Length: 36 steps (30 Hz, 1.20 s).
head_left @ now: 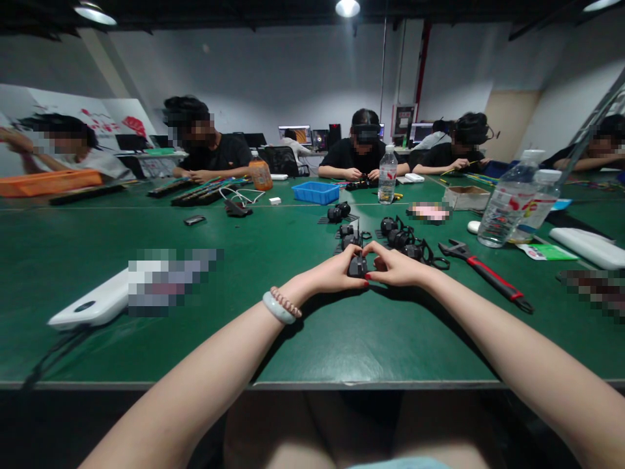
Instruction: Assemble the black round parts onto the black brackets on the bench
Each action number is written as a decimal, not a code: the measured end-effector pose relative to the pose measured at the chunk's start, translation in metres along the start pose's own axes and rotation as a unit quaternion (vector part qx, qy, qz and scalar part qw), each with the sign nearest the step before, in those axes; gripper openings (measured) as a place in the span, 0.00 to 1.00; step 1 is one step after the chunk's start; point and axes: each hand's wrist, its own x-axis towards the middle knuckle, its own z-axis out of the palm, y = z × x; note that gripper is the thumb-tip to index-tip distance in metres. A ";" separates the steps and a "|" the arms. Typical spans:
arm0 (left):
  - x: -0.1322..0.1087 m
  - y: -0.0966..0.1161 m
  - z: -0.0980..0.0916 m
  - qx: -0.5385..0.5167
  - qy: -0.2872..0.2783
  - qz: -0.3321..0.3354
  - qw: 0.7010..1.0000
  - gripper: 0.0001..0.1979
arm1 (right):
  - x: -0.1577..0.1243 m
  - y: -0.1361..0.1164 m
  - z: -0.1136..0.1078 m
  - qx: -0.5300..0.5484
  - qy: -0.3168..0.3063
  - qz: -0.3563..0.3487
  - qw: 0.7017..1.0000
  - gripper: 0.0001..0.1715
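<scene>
Both my hands meet over the green table (342,332), gripping one small black part (358,266) between them. My left hand (336,270) is closed on its left side, thumb and fingers pinched around it; a pale bangle and a bead bracelet sit on that wrist. My right hand (398,266) is closed on its right side, with red-painted nails showing. Just beyond my hands lie several more black parts (398,236) with rings and cables.
An adjustable wrench with red handle (486,273) lies to the right, water bottles (508,202) behind it. A white device (92,303) sits at left, a blue tray (316,192) and a bottle (387,174) farther back. Several people work along the far side.
</scene>
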 end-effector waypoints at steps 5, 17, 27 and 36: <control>-0.001 0.002 0.000 0.000 -0.001 -0.004 1.000 0.30 | 0.000 0.000 0.000 -0.002 0.003 -0.002 1.000 0.22; -0.001 0.005 -0.001 0.007 -0.002 -0.010 1.000 0.30 | 0.001 0.002 0.000 -0.002 -0.004 0.006 1.000 0.21; -0.001 0.005 -0.001 0.005 -0.002 -0.010 1.000 0.30 | 0.000 0.002 0.000 -0.003 -0.009 0.011 1.000 0.21; -0.001 0.005 -0.001 0.000 -0.002 -0.006 1.000 0.30 | 0.001 0.001 -0.002 -0.004 -0.007 0.018 1.000 0.20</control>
